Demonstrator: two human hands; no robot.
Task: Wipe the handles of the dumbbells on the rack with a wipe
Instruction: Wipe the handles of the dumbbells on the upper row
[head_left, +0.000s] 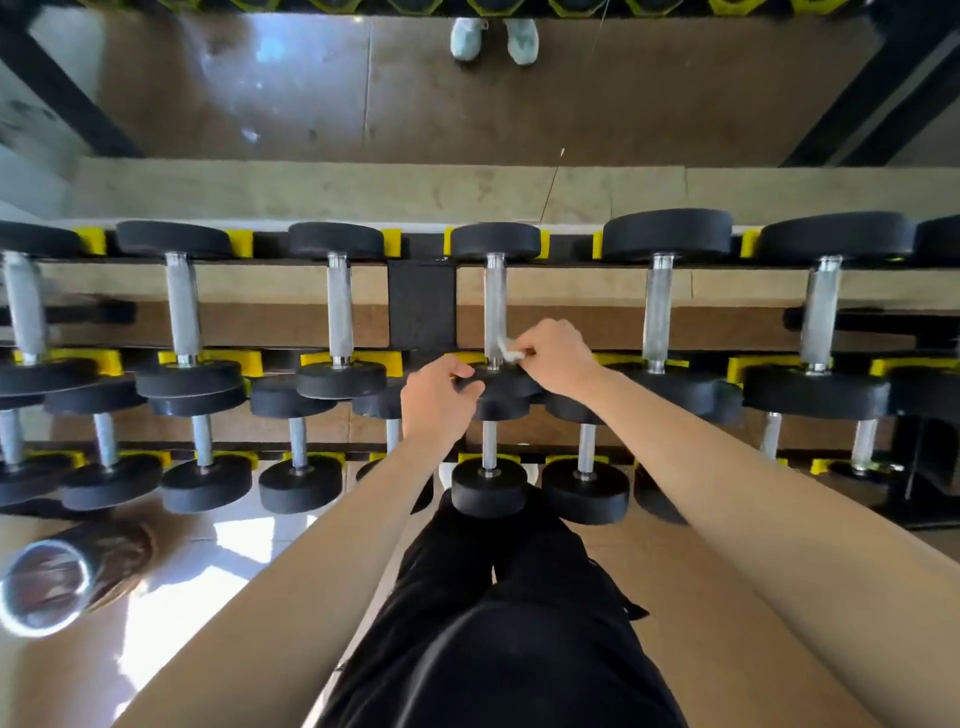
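Your right grip (558, 358) pinches the wipe (511, 354) against the near end of the dumbbell handle (494, 301), whose long axis runs straight away from you, while your left grip (439, 402) clasps its near head (511, 385).

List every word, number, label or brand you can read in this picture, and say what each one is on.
There is no readable text in this view.
Dumbbell heads: seen edge-on, with no weight numbers or brand showing.
Yellow cradles: plain, with no marking.
Wipe in the right hand: no print visible.
Metal cylinder at lower left: blurred, nothing legible.
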